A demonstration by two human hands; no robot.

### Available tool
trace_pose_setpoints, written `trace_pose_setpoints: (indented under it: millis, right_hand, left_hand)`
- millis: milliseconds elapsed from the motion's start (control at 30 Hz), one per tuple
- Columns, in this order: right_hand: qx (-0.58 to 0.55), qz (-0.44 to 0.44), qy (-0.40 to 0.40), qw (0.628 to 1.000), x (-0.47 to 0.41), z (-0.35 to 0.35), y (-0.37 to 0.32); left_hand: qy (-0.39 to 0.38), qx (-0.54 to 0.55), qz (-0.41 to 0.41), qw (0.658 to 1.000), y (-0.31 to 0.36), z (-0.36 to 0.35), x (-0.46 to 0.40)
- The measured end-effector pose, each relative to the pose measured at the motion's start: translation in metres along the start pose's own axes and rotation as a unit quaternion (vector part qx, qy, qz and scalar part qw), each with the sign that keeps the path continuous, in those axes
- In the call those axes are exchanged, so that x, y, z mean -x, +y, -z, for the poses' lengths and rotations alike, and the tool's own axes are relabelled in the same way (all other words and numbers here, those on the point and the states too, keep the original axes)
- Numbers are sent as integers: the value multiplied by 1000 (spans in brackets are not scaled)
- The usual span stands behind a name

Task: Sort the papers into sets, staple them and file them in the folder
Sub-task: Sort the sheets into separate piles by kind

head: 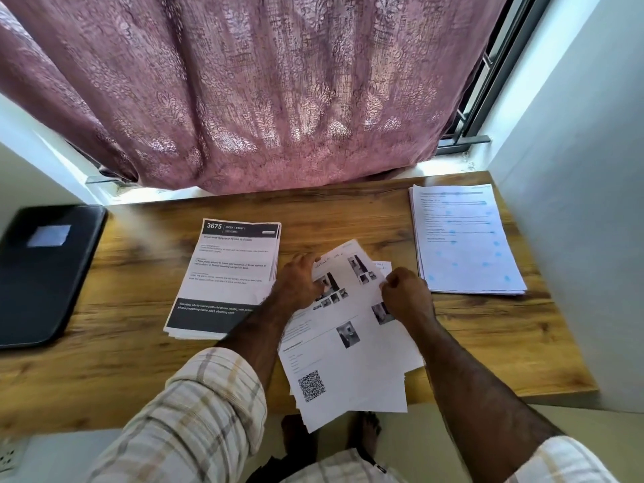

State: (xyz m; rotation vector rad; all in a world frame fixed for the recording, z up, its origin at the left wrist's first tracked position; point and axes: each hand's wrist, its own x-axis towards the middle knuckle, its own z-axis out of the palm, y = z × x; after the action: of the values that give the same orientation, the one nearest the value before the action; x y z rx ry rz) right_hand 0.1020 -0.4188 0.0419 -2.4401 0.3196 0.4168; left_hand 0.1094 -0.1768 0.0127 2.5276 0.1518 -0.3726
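Left hand (298, 284) presses and right hand (406, 294) pinches the loose photo sheets (348, 343); overhanging the desk (104, 360) edge, they could slide off.

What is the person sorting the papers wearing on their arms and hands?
Both hands, the left hand and the right hand, are bare: no gloves, and no rings or watch that I can make out. The forearms are bare too. A checked shirt in cream, tan and grey has its left sleeve rolled up near the elbow.

Daylight glows through the curtain (258, 92) and brightens the sill, leaving the desk (348, 210) evenly lit with soft shadows. Wide-angle bending curves the edges, and the folder (45, 273) at left is motion-blurred.
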Motion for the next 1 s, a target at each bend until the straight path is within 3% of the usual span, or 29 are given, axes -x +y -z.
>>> trace_pose_setpoints:
  millis: [133,367,500,567,633,733,800,900,1000]
  right_hand:
    - [-10,15,123,992,5,21,-9]
    - [44,218,316,922,11,63,-54]
    - [15,298,355,886,18,76,-78]
    - [-33,311,371,874,19,78,-84]
    - [-96,288,364,881,18,76,-89]
    - [-137,203,303,921,9,62,-84]
    - [-125,161,249,947,1,41,-67]
    - [-103,108,170,974,-1,6,-36]
    - [-85,84,112,987,6,-22,-14]
  left_hand:
    - [-11,-23,8,1000,-1,-2,-1]
    - [-16,-17,4,1000,-2,-2,1]
    - [25,135,76,988,-2,9,-3]
    - [50,294,84,951,1,20,1]
    - [39,417,68,906,0,34,9]
    - [44,524,76,847,-9,49,19]
    - [70,524,124,840,-17,50,26]
    - [53,447,183,874,-30,38,39]
    - [106,176,175,963,-45,19,51]
